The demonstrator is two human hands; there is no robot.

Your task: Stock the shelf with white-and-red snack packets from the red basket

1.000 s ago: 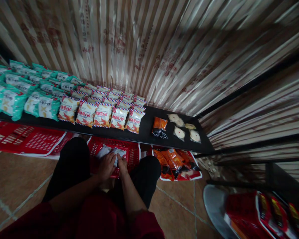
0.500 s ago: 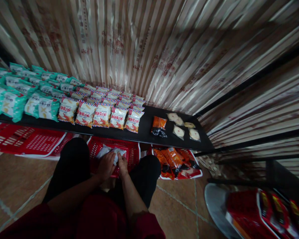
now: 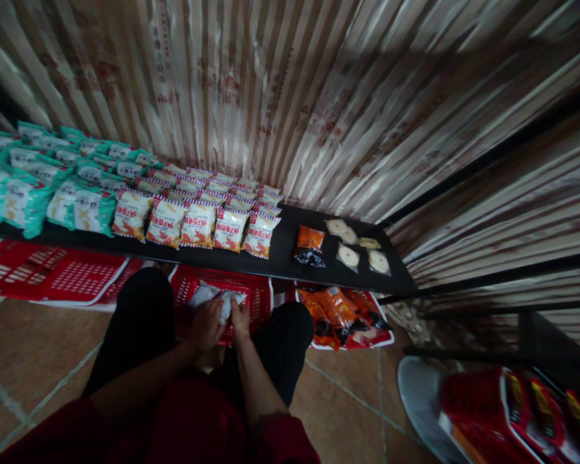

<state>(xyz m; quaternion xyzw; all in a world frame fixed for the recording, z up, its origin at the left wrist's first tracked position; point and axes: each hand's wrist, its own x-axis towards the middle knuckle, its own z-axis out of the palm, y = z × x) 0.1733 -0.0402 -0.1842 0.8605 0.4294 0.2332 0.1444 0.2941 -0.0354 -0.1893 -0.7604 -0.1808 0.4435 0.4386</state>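
Observation:
Both hands are low over a red plastic basket (image 3: pixel 260 303) between my knees. My left hand (image 3: pixel 205 327) and my right hand (image 3: pixel 240 319) grip a whitish plastic packet (image 3: pixel 226 307) from its two sides, fingers closed on it. Print and contents of this packet are too dark to read. Another pale packet (image 3: pixel 203 294) lies in the basket just beyond my left hand. Above the basket runs a black shelf (image 3: pixel 283 254) with snack bags (image 3: pixel 198 223) in white, red and orange, standing in rows along it.
Green snack bags (image 3: pixel 91 209) fill the shelf's left end. Right of the rows lie an orange-black packet (image 3: pixel 309 245) and several round pale packets (image 3: pixel 348 256). Another basket with orange packets (image 3: pixel 336 308) stands by my right knee. A grey tub (image 3: pixel 420 399) is at lower right.
My hands have shifted very slightly, and a little more of the whitish packet shows between them. The shelf and baskets look the same.

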